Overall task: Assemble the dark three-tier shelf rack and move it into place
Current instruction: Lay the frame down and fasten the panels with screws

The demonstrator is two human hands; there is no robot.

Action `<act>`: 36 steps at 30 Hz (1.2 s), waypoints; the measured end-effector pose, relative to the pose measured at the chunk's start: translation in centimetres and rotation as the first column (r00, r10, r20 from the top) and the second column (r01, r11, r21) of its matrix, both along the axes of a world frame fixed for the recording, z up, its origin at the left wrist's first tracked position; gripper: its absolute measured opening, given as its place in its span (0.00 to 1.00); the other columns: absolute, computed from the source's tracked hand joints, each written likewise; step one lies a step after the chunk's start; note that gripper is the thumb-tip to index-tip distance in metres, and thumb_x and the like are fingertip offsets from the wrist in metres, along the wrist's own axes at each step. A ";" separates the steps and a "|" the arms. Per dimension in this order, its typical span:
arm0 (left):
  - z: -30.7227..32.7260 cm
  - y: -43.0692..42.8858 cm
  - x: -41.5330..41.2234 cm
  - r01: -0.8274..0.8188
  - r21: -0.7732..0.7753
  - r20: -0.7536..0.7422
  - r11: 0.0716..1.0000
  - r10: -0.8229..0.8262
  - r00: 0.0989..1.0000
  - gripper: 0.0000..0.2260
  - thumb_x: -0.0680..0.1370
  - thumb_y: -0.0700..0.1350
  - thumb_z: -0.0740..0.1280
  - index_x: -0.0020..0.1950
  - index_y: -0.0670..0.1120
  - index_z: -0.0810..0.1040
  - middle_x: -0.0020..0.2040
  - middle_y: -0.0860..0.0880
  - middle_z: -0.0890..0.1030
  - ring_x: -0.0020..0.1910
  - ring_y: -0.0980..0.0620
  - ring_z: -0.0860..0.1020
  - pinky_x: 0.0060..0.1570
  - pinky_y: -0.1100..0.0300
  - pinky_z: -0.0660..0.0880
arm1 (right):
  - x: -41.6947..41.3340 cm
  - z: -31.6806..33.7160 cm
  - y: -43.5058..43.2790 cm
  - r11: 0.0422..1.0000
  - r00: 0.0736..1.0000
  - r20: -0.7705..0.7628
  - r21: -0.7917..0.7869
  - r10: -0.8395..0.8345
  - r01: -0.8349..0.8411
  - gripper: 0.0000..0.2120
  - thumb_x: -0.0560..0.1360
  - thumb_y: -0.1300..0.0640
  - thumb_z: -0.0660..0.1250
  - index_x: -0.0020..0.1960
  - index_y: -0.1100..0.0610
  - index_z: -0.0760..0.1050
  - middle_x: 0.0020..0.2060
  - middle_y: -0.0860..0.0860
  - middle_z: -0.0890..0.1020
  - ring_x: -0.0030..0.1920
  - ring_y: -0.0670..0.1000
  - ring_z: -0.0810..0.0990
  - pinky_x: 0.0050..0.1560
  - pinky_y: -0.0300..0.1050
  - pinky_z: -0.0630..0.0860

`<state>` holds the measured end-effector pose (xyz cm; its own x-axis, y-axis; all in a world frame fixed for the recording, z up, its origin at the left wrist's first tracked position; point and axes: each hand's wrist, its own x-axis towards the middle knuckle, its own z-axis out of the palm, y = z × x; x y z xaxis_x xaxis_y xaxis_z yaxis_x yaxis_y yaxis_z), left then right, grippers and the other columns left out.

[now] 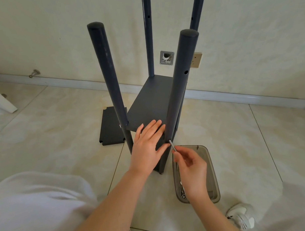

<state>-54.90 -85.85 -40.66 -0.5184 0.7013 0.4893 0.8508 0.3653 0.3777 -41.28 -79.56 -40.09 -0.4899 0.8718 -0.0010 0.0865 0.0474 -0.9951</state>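
Rear-left pole (148, 37) and rear-right pole (196, 11) cut off at top edge. Right hand (193, 171) covers much of tray (201, 149); contents too small to tell.

Left hand (148, 143) flat on dark shelf (151, 105), right hand (191, 169) pinching metal key (172, 145) at front post (180, 86)

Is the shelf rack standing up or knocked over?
Standing up: all four posts of the shelf rack point upward from the floor.
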 end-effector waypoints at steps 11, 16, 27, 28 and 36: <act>0.1 0.1 0.1 -0.001 -0.012 0.015 1.000 0.001 1.000 0.26 0.75 0.51 0.76 0.71 0.45 0.77 0.71 0.48 0.76 0.73 0.49 0.71 0.76 0.43 0.62 | -0.8 0.4 0.6 0.998 0.999 -0.036 -0.070 -0.011 0.009 0.09 0.76 0.62 0.71 0.48 0.48 0.83 0.39 0.43 0.85 0.39 0.42 0.83 0.42 0.31 0.78; 0.6 0.0 0.1 0.001 -0.014 0.060 1.000 0.000 0.998 0.26 0.75 0.51 0.76 0.72 0.45 0.76 0.72 0.49 0.76 0.74 0.50 0.70 0.77 0.46 0.59 | -1.2 0.8 0.6 0.998 1.000 -0.018 -0.058 -0.002 0.000 0.10 0.76 0.62 0.71 0.47 0.47 0.82 0.40 0.41 0.85 0.39 0.42 0.83 0.43 0.31 0.78; 2.0 0.4 1.7 -0.144 0.107 0.268 0.984 0.111 0.957 0.16 0.81 0.46 0.60 0.64 0.48 0.82 0.67 0.53 0.79 0.73 0.56 0.71 0.78 0.45 0.43 | -1.9 0.7 1.1 0.998 1.000 -0.021 -0.056 0.010 -0.011 0.09 0.76 0.62 0.71 0.47 0.48 0.82 0.39 0.43 0.86 0.39 0.43 0.84 0.44 0.32 0.78; 1.9 0.6 2.1 -0.190 0.118 0.266 0.975 0.153 0.952 0.15 0.81 0.47 0.61 0.63 0.49 0.83 0.66 0.54 0.80 0.72 0.56 0.72 0.76 0.43 0.44 | -2.0 0.7 1.1 0.998 1.000 -0.023 -0.057 0.010 -0.011 0.08 0.76 0.63 0.72 0.47 0.49 0.82 0.39 0.44 0.86 0.39 0.43 0.84 0.43 0.32 0.78; 2.1 1.6 3.3 -0.454 0.166 0.242 0.875 0.410 0.879 0.05 0.76 0.46 0.75 0.50 0.52 0.87 0.48 0.58 0.86 0.66 0.49 0.76 0.70 0.42 0.52 | -2.0 0.6 1.4 0.996 0.999 -0.033 -0.087 0.026 -0.029 0.06 0.75 0.62 0.73 0.46 0.51 0.82 0.38 0.47 0.86 0.38 0.45 0.84 0.42 0.34 0.78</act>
<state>-51.57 -84.26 -38.59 -0.8445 0.2761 0.4589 0.5280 0.5718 0.6279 -43.31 -78.11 -39.53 -0.5148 0.8552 -0.0608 0.0548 -0.0379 -0.9978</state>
